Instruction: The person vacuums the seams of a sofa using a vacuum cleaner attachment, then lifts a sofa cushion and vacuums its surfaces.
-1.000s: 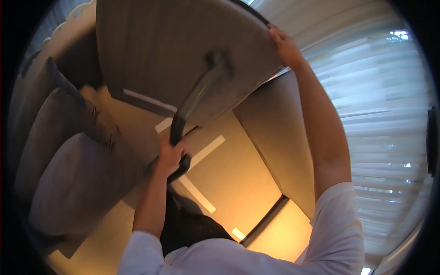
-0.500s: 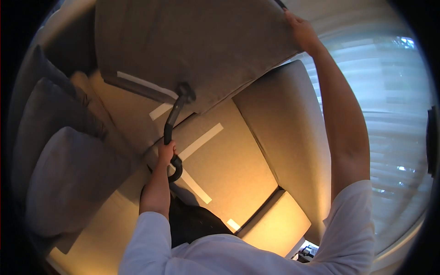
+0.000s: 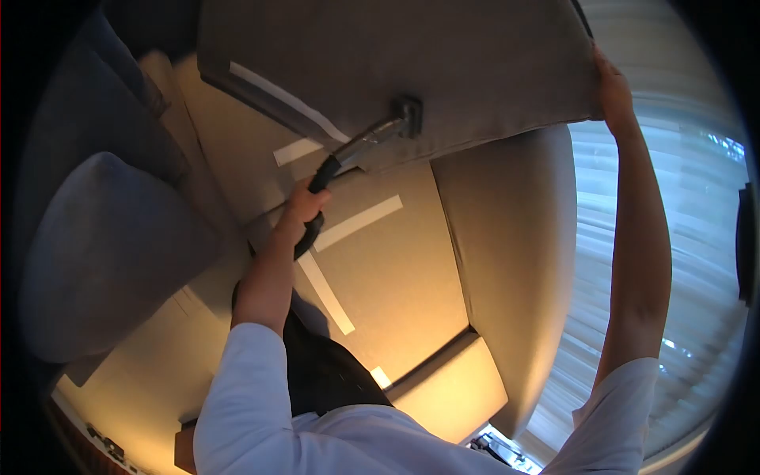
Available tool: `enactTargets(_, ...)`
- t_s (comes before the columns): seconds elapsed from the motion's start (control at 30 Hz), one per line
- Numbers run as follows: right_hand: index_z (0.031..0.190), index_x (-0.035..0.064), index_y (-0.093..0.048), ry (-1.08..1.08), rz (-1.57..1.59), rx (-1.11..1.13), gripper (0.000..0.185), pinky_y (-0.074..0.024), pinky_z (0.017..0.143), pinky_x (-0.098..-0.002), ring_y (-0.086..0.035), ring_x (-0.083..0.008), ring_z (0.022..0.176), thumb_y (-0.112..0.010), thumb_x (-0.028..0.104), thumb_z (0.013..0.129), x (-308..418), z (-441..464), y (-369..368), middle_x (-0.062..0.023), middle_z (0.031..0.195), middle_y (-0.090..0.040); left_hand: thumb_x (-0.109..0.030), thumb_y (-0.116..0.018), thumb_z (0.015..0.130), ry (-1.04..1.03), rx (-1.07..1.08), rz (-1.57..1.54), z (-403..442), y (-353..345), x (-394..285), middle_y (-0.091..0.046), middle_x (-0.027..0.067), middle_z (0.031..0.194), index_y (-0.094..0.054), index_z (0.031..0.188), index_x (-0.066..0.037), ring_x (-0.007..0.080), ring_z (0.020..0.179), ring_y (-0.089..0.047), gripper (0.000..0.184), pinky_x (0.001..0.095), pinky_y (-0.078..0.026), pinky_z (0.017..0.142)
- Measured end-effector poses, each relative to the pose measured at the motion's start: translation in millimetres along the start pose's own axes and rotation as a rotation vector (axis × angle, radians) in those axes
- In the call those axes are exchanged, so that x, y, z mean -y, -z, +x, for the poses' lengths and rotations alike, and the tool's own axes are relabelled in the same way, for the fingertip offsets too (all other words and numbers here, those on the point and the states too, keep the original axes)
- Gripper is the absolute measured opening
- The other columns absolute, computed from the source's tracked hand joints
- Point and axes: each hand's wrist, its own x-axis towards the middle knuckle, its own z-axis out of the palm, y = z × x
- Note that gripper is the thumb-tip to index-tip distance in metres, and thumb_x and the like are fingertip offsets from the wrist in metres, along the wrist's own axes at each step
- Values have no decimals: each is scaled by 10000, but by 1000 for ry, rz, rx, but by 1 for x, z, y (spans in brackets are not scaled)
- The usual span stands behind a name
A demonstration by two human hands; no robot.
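Observation:
My left hand (image 3: 305, 203) is closed round the dark handle of a vacuum wand (image 3: 358, 146). The wand's black nozzle (image 3: 409, 116) rests against the underside of a large grey cushion (image 3: 491, 71), near its lower edge. My right hand (image 3: 613, 89) grips that cushion's right edge and holds it tilted up off the sofa base (image 3: 396, 277). A black hose curves down behind my left wrist. Pale strips (image 3: 360, 223) lie on the base, and another runs along the cushion's lower left edge.
Grey pillows (image 3: 111, 253) lean at the left. A padded sofa backrest (image 3: 514, 245) stands to the right of the base, with white curtains and window blinds (image 3: 609, 261) beyond it. A brown wooden piece (image 3: 184, 450) shows at the bottom left.
The nozzle has moved down across the cushion's underside, then right and up along it. My right hand and the cushion edge have shifted right in view.

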Motion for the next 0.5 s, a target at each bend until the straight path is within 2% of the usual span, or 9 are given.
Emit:
enactTargets(0.1,1439,87,-558,-24,-36,-39,570,-374,1099,-303,-517,-181,1306,-532,478,1024,16,-13,-7,-82,1418,-585,-142,-686,825,32,-19,-16,4,28,57,-568,25,620,-567,770,-46,138,542,-542,162,339,-442,530)
enactTargets(0.17,1439,86,-558,7,-35,-41,568,-373,1101,-306,-517,-187,1309,-529,476,1026,11,-11,-3,-87,1428,-576,-151,-696,833,165,-89,-60,-5,42,91,-570,28,622,-586,795,-47,143,535,-545,156,336,-445,526)
enactTargets(0.2,1438,84,-558,35,-31,-41,567,-372,1102,-308,-516,-193,1312,-526,473,1028,9,-10,-4,-91,1439,-566,-151,-696,833,163,-92,-67,-7,49,107,-570,28,622,-586,795,-47,143,535,-545,156,336,-445,526)
enactTargets(0.27,1442,93,-556,-1,-22,-69,561,-373,1102,-310,-516,-197,1313,-518,473,1031,17,-17,-9,-97,1440,-564,-151,-699,833,360,-216,-101,-12,56,131,-580,31,629,-617,840,-43,142,539,-558,136,345,-456,532)
enactTargets(0.37,1449,104,-550,-57,-26,-93,558,-377,1100,-315,-517,-203,1313,-494,479,1039,9,-14,-9,-106,1437,-566,-184,-703,832,429,-290,61,-26,56,117,-594,35,643,-649,906,-23,146,560,-584,185,356,-475,552)
enactTargets(0.43,1452,105,-546,-63,-24,-96,561,-380,1098,-318,-519,-205,1312,-479,483,1043,3,-10,-3,-108,1432,-569,-205,-703,833,383,-265,56,-43,53,95,-597,36,647,-654,926,-13,145,570,-590,218,353,-479,561)
enactTargets(0.5,1455,98,-541,41,-182,-106,578,-391,1088,-324,-529,-204,1297,-459,498,1046,-1,-5,-2,-115,1413,-581,-227,-704,834,337,-253,58,-50,60,82,-601,36,652,-659,945,-4,144,580,-596,253,349,-482,570)
